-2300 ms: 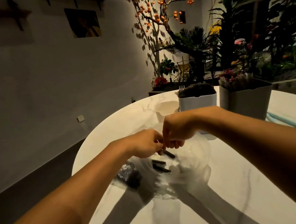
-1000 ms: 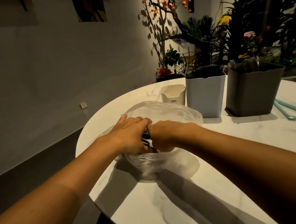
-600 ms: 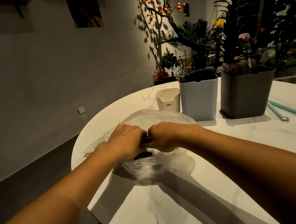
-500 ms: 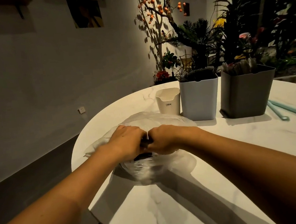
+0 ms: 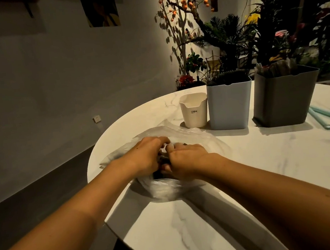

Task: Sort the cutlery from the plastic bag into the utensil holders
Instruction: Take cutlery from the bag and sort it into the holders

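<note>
A clear plastic bag [image 5: 198, 136] lies crumpled on the white marble table [image 5: 266, 165]. My left hand [image 5: 146, 155] and my right hand [image 5: 186, 158] sit side by side on top of it, fingers curled into its gathered plastic. Dark cutlery [image 5: 158, 173] shows faintly under the hands, mostly hidden. Behind the bag stand three holders: a small cream cup [image 5: 193, 110], a pale blue-grey holder [image 5: 229, 103] with dark cutlery in it, and a dark grey holder [image 5: 285, 97] with pale cutlery.
Two teal straws or sticks [image 5: 326, 117] lie at the right of the dark grey holder. The table's round edge runs close on the left, with the floor below. Plants and a wall stand behind the table.
The bag was held up off the table, then lowered onto it. In the last half second my fingers have shifted on the plastic, opening a small gap between the hands.
</note>
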Demonstrator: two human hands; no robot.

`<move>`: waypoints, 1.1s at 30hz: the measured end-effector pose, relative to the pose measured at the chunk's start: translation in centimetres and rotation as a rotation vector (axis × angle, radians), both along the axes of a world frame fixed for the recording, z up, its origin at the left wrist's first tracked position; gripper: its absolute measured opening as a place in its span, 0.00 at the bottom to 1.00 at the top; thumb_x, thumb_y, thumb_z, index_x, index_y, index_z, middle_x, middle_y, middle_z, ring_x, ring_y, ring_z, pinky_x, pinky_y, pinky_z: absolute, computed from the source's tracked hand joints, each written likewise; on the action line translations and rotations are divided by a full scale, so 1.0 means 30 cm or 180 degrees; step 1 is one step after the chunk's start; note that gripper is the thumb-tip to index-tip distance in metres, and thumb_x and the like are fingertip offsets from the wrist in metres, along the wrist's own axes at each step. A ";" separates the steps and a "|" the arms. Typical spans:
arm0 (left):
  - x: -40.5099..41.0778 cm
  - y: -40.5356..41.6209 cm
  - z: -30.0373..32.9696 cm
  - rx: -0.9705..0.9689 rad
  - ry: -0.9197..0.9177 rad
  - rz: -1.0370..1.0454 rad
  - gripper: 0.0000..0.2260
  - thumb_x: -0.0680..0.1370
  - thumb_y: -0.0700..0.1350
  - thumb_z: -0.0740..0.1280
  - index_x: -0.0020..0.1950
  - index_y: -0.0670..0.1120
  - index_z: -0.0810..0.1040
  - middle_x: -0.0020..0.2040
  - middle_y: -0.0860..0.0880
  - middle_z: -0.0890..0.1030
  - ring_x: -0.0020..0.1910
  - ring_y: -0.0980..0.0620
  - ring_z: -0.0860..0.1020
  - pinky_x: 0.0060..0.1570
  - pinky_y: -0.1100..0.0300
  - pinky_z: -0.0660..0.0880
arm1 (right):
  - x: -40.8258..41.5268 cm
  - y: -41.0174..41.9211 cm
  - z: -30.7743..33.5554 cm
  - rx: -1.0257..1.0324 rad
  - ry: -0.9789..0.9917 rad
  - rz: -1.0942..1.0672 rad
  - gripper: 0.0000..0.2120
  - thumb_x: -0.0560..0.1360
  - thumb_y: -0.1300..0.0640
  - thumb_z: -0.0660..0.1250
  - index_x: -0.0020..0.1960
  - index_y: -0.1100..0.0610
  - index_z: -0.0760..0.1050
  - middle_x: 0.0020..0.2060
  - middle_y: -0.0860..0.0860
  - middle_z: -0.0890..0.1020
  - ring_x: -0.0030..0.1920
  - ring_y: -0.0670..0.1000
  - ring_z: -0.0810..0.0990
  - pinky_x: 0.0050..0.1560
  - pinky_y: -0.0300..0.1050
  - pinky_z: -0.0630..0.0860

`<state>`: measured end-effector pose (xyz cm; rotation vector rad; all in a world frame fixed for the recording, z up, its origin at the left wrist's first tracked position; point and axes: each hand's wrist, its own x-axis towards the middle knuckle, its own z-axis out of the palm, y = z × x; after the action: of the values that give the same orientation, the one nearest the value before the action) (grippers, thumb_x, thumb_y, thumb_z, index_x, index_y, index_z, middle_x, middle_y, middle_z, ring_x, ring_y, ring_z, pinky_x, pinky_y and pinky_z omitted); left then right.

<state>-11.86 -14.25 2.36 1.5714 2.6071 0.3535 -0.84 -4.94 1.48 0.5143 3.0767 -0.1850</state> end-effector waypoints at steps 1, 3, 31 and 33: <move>-0.005 -0.009 0.002 -0.0040 0.0009 -0.0003 0.32 0.73 0.37 0.75 0.74 0.55 0.69 0.68 0.50 0.75 0.63 0.48 0.77 0.61 0.54 0.78 | 0.002 -0.003 -0.006 0.0118 -0.0012 0.0029 0.31 0.80 0.41 0.59 0.76 0.56 0.58 0.69 0.56 0.70 0.67 0.57 0.71 0.66 0.54 0.69; -0.014 -0.029 0.004 -0.0091 0.0111 -0.0011 0.37 0.71 0.39 0.77 0.76 0.55 0.66 0.71 0.51 0.73 0.67 0.47 0.74 0.64 0.55 0.75 | 0.002 -0.006 -0.013 0.0405 -0.0030 0.0105 0.26 0.79 0.46 0.62 0.73 0.56 0.62 0.63 0.55 0.74 0.62 0.56 0.74 0.61 0.51 0.70; 0.021 -0.005 0.053 0.2108 0.0817 -0.0656 0.12 0.78 0.47 0.56 0.52 0.45 0.77 0.47 0.50 0.80 0.43 0.51 0.78 0.41 0.59 0.78 | 0.199 0.102 0.192 -0.0310 -0.0167 -0.0057 0.13 0.82 0.59 0.58 0.62 0.60 0.75 0.53 0.57 0.81 0.49 0.54 0.78 0.57 0.49 0.77; 0.028 0.006 0.064 0.2315 -0.0054 -0.0505 0.13 0.79 0.49 0.57 0.55 0.44 0.77 0.46 0.48 0.81 0.44 0.50 0.81 0.43 0.58 0.80 | 0.218 0.094 0.195 -0.0631 -0.0235 0.0098 0.13 0.82 0.60 0.57 0.62 0.59 0.77 0.54 0.56 0.80 0.51 0.55 0.78 0.58 0.48 0.77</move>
<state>-11.02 -14.06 4.29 1.9078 2.4396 1.4096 5.69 -2.14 7.33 0.4531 2.9490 -0.4537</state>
